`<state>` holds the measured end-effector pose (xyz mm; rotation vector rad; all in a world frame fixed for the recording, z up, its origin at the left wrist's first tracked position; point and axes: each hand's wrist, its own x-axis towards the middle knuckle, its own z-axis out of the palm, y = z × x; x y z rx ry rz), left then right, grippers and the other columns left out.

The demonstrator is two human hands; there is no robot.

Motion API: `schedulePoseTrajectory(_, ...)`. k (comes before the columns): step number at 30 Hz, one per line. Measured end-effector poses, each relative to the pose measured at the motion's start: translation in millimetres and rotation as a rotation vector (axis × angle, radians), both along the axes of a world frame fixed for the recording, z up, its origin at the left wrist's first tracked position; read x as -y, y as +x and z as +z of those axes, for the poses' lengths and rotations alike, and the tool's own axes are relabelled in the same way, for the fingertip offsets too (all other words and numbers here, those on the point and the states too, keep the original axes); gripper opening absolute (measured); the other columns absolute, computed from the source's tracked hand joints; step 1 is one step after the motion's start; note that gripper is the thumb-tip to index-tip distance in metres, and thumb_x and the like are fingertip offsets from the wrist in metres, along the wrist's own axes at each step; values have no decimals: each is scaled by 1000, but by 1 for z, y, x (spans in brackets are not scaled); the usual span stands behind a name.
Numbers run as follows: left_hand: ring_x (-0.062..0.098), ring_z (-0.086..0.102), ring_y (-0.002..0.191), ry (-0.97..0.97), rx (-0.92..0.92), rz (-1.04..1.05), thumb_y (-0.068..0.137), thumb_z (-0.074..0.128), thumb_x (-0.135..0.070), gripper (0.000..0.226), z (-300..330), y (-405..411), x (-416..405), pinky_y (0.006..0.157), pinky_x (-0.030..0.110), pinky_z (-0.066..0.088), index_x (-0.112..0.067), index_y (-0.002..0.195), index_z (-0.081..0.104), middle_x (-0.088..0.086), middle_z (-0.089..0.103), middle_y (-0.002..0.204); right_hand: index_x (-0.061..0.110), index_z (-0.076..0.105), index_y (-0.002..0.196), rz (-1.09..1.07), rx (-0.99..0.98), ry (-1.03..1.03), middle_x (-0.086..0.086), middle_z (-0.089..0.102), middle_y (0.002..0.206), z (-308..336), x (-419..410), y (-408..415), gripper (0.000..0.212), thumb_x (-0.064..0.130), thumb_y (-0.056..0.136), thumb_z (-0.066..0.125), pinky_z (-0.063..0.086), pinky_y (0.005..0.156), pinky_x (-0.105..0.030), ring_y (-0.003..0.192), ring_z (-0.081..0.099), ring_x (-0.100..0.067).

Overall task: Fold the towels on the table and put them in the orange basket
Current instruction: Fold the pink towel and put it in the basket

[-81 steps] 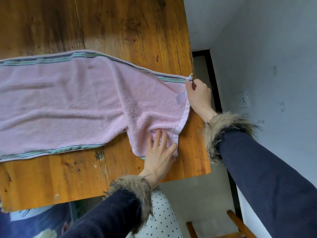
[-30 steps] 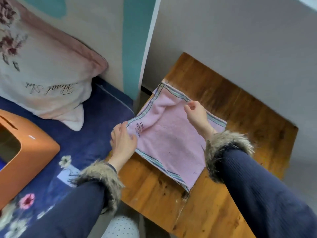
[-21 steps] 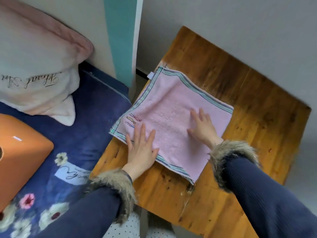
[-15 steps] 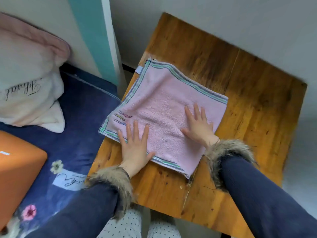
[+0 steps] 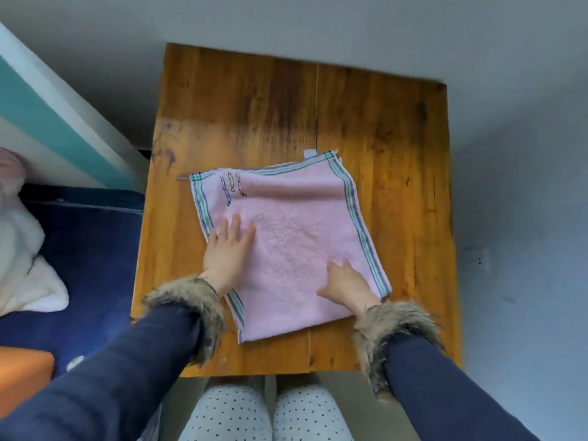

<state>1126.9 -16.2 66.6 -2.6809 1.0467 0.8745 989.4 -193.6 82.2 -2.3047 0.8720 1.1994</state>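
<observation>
the pink towel (image 5: 296, 246) lies folded to a rough square on the near half of the wooden table (image 5: 397, 148), turned a little askew, its striped borders running down the left and right sides and small embroidered marks by the far left corner. the far edge shows a soft ridge, and a white tag pokes out at the far right corner. the left hand (image 5: 227, 253) lies flat on the towel's left part, fingers straight and close together, pressing the cloth. the right hand (image 5: 346, 283) rests on the near right part with fingers spread flat, holding nothing. both wear dark sleeves with fur cuffs. the orange basket (image 5: 22, 374) shows only as a corner at the lower left, on the blue bedding (image 5: 82, 249) beside the table, well apart from the towel. the step looks like smoothing before another fold or the lift. to do it well, sweep the palms outward to flatten that far ridge, square the striped edges over each other, then grip both layers together so the fold does not slip open on the way to the basket
</observation>
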Motion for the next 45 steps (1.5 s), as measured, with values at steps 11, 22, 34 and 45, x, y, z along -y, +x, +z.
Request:
schedulePoseTrajectory(11,39,45,111,-311,184,238,82,49,1,51,13,45,17,78,45,37,-4,132,45,22,46,129,10,59,97,-317,525,-151,-10,62,98,23,80,43,27,30,96,41,38,67,-31,86,55,-29)
schedulePoseTrajectory(22,36,44,117,-456,-14,811,86,61,-14,48,-26,99,23,100,35,33,-3,130,44,21,36,130,3,42,124,-509,507,-110,-18,46,128,-19,122,117,40,24,92,54,38,95,-39,114,46,-34)
schedulePoseTrajectory(34,13,57,74,-724,-450,1147,87,63,-14,5,3,117,7,68,25,48,-11,86,67,5,63,82,16,53,125,-604,674,250,-5,55,81,-11,136,96,33,17,92,54,39,68,-31,74,48,-19)
schedulePoseTrajectory(45,16,64,64,-335,-1054,1040,88,60,-9,10,15,111,-3,54,23,56,0,89,66,13,65,83,11,58,106,-520,585,101,-8,63,78,-21,154,86,17,17,92,49,41,56,-28,61,51,-17)
